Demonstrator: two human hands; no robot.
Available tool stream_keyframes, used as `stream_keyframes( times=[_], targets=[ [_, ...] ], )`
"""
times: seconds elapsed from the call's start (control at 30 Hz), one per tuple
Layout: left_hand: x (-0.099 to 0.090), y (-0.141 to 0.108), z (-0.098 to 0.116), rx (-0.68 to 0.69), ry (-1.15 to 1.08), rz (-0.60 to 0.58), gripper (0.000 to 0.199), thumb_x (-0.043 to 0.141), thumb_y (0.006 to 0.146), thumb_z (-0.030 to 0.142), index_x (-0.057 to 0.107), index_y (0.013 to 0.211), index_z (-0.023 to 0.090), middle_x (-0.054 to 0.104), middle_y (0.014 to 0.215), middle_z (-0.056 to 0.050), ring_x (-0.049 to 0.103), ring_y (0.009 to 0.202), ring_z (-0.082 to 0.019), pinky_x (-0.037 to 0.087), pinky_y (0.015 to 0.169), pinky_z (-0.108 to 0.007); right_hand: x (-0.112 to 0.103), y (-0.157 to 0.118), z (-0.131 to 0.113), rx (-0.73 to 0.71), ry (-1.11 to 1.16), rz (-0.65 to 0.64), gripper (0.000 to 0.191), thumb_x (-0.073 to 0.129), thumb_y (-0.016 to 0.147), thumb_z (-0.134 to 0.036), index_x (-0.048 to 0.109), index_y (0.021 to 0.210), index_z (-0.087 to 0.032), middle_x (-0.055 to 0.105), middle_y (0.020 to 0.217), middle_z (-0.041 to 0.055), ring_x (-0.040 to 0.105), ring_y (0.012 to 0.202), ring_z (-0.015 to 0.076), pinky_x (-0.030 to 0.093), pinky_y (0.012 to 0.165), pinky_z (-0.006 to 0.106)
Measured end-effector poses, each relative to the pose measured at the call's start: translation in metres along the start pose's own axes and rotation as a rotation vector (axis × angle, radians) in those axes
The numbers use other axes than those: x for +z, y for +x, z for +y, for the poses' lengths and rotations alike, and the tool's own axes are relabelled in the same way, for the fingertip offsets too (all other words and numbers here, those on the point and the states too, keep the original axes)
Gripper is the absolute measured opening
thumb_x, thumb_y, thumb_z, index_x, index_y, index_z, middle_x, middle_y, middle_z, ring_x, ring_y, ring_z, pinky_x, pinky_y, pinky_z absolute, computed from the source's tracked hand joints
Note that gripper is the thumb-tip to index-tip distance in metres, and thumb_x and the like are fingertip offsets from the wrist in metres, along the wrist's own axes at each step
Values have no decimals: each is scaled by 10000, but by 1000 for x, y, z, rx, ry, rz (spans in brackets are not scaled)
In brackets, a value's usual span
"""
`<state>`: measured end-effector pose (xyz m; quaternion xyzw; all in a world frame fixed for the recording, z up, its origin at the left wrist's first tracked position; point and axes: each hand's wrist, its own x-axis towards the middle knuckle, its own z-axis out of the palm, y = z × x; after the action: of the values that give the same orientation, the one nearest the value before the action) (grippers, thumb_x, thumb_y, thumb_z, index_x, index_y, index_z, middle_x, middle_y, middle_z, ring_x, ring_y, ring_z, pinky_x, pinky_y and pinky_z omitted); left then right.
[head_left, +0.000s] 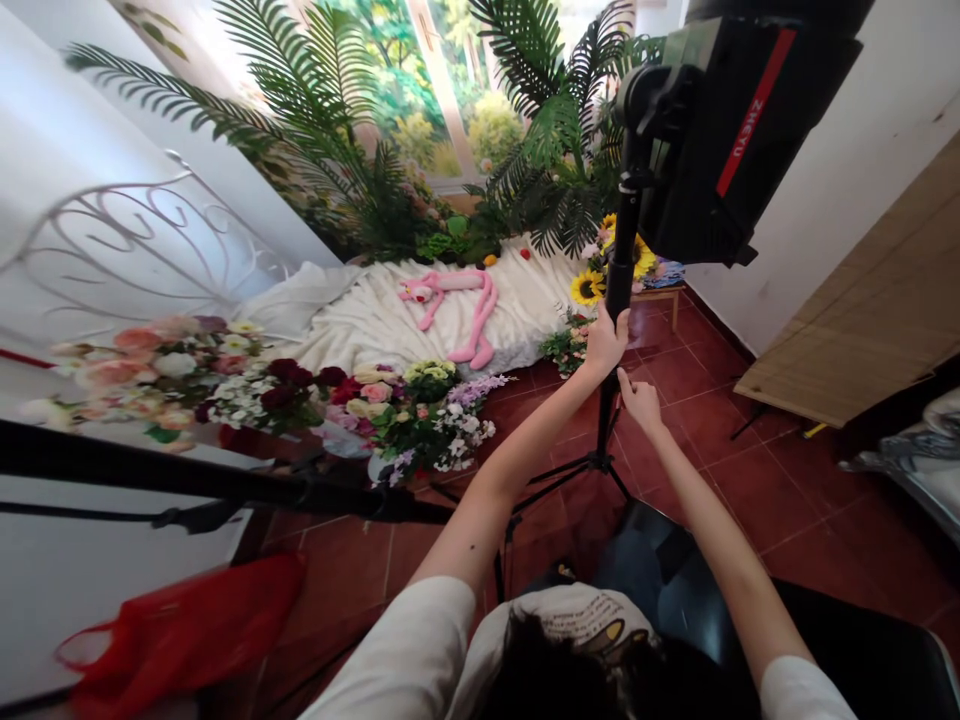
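A black light stand [620, 270] rises in front of me, its tripod legs spread on the floor. On top sits a large black studio light [705, 140] with a red stripe, tilted to one side. My left hand [604, 344] is wrapped around the pole below the light. Lower down, my right hand [641, 400] is closed with its fingertips against the pole's right side. Whatever lies between those fingers is too small to make out.
Behind the stand, a pink plush toy [450, 285] lies on a cream blanket [360, 310]. Artificial flowers [420, 420], sunflowers [587, 288] and palm leaves surround it. Another black pole [225, 480] crosses at left above a red bag [195, 630]. A wooden board [862, 310] leans at right.
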<state>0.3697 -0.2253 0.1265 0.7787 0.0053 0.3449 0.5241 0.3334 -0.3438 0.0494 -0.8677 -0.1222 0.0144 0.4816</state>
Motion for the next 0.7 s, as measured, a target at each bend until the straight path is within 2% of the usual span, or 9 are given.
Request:
stream_keyframes(
  times=[0.07,0.13,0.2,0.27,0.33,0.53,0.7],
  targets=[
    [1,0,-4,15,-8,5,704,331,926,675,401,1361,127,648,685,-23,666,603,-160,550,701,-307,5,2,1,105,206,-114,730,319,900,-755,489,408,-242,485,376,36,505,433,161,411,568,289],
    [2,0,-7,23,-9,7,706,326,921,687,406,1354,135,649,698,-22,661,597,-156,546,692,-306,10,2,0,223,467,-199,735,306,878,-789,454,410,-242,423,344,16,393,354,128,337,457,278],
    [2,0,-8,29,-5,11,706,327,920,689,413,1346,131,653,704,-26,662,600,-158,543,688,-304,13,0,-2,318,738,-304,690,374,855,-790,389,431,-246,343,338,-23,275,325,99,249,394,262],
    [2,0,-8,34,9,12,704,327,923,685,421,1338,125,657,707,-33,669,614,-165,542,691,-306,14,-2,-5,354,967,-403,645,469,848,-737,305,460,-248,265,353,-61,201,334,82,228,382,244],
    [2,0,-8,39,24,11,696,325,927,678,436,1328,120,662,710,-42,675,628,-175,545,695,-314,13,-5,-7,364,1098,-460,622,515,862,-666,249,489,-246,215,369,-82,161,346,78,233,382,233],
    [2,0,-6,23,9,25,613,357,938,644,488,1266,143,652,711,-31,660,628,-165,531,695,-302,16,-7,-3,353,1176,-442,592,537,874,-586,219,514,-240,220,393,-81,180,361,82,262,397,230],
    [10,-26,-19,-42,-21,72,531,405,935,619,533,1192,171,645,710,-15,640,634,-150,510,692,-279,26,-5,0,252,1083,-325,614,543,829,-642,205,512,-239,241,395,-69,244,360,85,304,403,233]
  ],
)
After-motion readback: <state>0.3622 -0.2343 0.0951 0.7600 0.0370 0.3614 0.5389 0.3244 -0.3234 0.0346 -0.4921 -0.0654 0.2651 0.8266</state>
